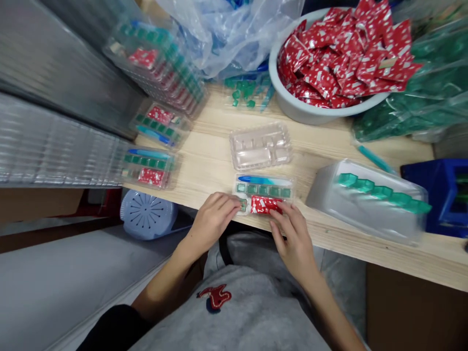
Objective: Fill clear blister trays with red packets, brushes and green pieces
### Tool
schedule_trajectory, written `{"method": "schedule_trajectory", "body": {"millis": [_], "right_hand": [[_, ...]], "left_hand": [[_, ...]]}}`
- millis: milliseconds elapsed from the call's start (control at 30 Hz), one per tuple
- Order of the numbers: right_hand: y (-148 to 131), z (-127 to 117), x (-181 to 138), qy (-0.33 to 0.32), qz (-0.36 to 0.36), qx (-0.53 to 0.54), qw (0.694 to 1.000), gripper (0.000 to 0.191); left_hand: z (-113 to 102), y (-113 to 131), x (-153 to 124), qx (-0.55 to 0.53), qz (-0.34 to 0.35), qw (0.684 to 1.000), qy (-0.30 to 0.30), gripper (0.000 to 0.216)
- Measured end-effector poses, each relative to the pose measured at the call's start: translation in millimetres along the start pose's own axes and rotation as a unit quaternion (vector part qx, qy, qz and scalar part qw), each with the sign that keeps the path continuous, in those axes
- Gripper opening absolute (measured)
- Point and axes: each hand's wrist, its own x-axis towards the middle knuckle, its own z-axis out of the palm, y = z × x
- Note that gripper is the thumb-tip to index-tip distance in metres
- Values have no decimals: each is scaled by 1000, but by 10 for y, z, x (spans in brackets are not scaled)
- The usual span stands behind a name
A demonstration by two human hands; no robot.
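A clear plastic blister tray (293, 187) lies at the table's front edge before me. It holds a blue pen (261, 180), a row of green cubes (263, 190) and a red printed packet (261, 204). My left hand (216, 218) is closed at the tray's lower left compartment, fingertips pressed together by a small greenish piece; what they pinch is too small to tell. My right hand (292, 231) rests its fingertips on the right end of the packet, with fingers and thumb apart. Just behind lies another clear tray (252, 158) with nothing in it.
Filled trays (153, 168) stand at left, near a tall stack (164, 73) of them. A grey basin (307, 109) of red packets stands at the back. At right are a clear container (365, 209) with a green strip on it, a blue bin (435, 195) and a green bag (420, 87).
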Motion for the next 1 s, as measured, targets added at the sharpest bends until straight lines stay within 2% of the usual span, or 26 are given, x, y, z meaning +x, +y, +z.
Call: {"method": "schedule_trajectory", "body": {"millis": [67,200,233,367,467,533,567,600,667,700,800,867,900,1000], "right_hand": [[-46,-37,13,3,-2,-6,1000,31],[-168,-273,57,20,5,2,1000,38],[-182,-364,60,30,10,3,999,41],[-85,-809,-10,114,51,-57,991,41],[110,-1143,-152,194,118,-146,963,34],[255,-1305,-263,235,164,-194,938,18],[327,-1356,-315,250,182,-209,928,12],[397,-1388,-363,261,198,-216,920,12],[530,-1393,-440,259,235,-197,916,12],[592,-1373,-470,245,255,-166,921,23],[748,-1260,-532,172,289,-31,941,67],[817,-1176,-554,136,287,31,948,80],[840,-1141,-561,128,287,47,948,83],[869,-1075,-571,127,296,81,943,90]], "left_hand": [[-51,-57,-12,-30,-18,999,-3,15],[-198,-350,-38,-77,-169,983,18,25],[-230,-446,-38,-74,-187,979,27,28],[-306,-750,-14,-57,-203,977,43,29],[-341,-772,30,5,-225,973,42,23],[-345,-638,124,58,-205,976,44,19],[-328,-518,205,68,-170,982,44,14],[-294,-364,310,60,-122,990,37,10],[-174,29,582,7,11,1000,14,25],[-93,253,739,-25,61,998,-7,32],[174,905,1215,-99,197,959,-178,30],[330,1229,1486,-96,219,926,-292,25],[394,1340,1598,-74,207,915,-338,21],[519,1487,1831,-20,159,890,-427,15]]}}
